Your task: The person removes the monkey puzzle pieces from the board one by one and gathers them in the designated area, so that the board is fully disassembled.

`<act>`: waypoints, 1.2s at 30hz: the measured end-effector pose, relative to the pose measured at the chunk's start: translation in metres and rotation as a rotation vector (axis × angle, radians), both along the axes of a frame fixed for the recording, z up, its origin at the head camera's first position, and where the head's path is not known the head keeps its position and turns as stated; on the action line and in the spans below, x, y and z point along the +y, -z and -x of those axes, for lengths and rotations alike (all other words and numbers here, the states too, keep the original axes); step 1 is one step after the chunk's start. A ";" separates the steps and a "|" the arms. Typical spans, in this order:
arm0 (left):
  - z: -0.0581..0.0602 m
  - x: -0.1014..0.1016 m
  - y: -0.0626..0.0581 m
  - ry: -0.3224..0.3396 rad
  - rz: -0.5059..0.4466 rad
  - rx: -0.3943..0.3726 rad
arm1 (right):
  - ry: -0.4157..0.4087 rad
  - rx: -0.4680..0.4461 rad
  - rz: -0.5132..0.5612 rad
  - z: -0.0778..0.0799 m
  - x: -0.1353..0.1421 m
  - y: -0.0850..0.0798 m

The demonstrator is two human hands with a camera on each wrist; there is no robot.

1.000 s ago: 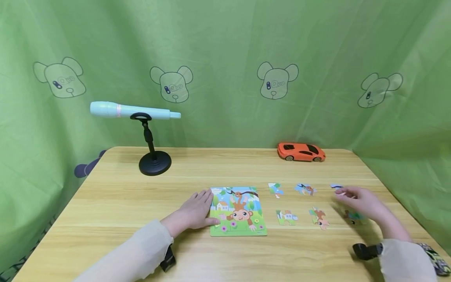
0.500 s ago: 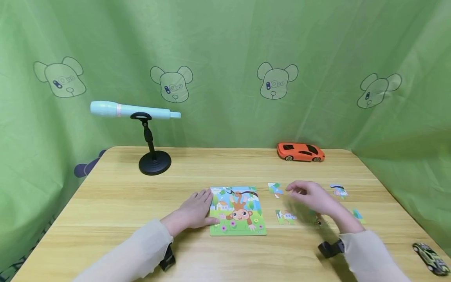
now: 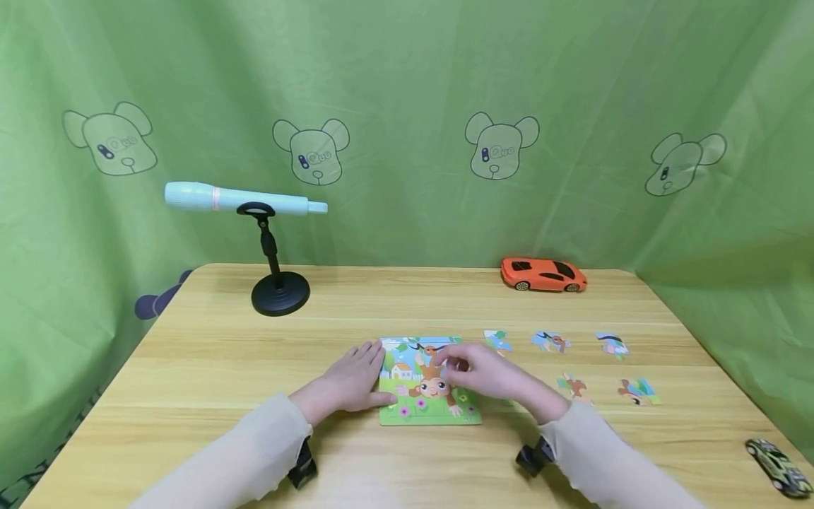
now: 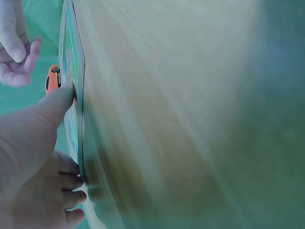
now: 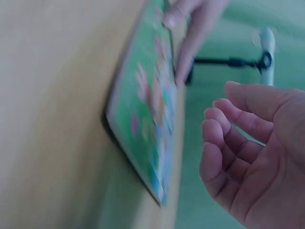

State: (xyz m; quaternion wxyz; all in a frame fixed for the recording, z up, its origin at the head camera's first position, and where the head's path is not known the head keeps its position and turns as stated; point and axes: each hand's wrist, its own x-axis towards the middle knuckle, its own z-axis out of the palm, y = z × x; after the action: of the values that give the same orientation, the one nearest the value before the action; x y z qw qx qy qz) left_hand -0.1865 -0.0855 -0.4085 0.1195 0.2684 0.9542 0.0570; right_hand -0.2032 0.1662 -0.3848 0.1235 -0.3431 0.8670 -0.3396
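Green curtain [image 3: 407,78] behind a wood desk [image 3: 356,304]. Monkey puzzle [image 3: 425,390] flat on it; left hand [image 3: 354,380] spread at its left edge, right hand [image 3: 481,369] above, fingers loosely bent, empty (loose pieces [image 3: 552,342] to the right).

On the green curtain [image 3: 407,63] before me, printed bear heads [image 3: 316,157] carry pale lettering [image 3: 319,158]; I make out a Q, followed by what looks like two u's. I cannot read the tiny mark [image 3: 468,419] at the lower right corner of the puzzle board [image 3: 425,392], nor the dark strokes [image 3: 28,482] low on the curtain's left.
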 end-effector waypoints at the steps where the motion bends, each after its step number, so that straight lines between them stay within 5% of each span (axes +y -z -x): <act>1: 0.000 0.000 0.000 -0.002 -0.003 -0.003 | -0.014 -0.008 -0.001 -0.001 -0.005 0.002; 13: -0.001 -0.003 0.002 0.013 -0.055 -0.004 | -0.153 0.012 -0.092 -0.008 -0.043 0.017; 24: -0.004 -0.012 0.002 0.091 -0.089 -0.015 | -0.105 0.038 -0.212 -0.011 -0.054 0.020; 36: -0.004 -0.011 0.004 0.121 -0.016 0.040 | -0.084 0.045 -0.286 -0.013 -0.058 0.019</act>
State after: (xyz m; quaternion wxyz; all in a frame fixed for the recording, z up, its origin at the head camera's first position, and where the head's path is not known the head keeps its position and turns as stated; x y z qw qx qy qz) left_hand -0.1827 -0.0962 -0.4124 0.1015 0.3276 0.9379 0.0517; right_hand -0.1899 0.1083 -0.4039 0.1654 -0.3654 0.8941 -0.1994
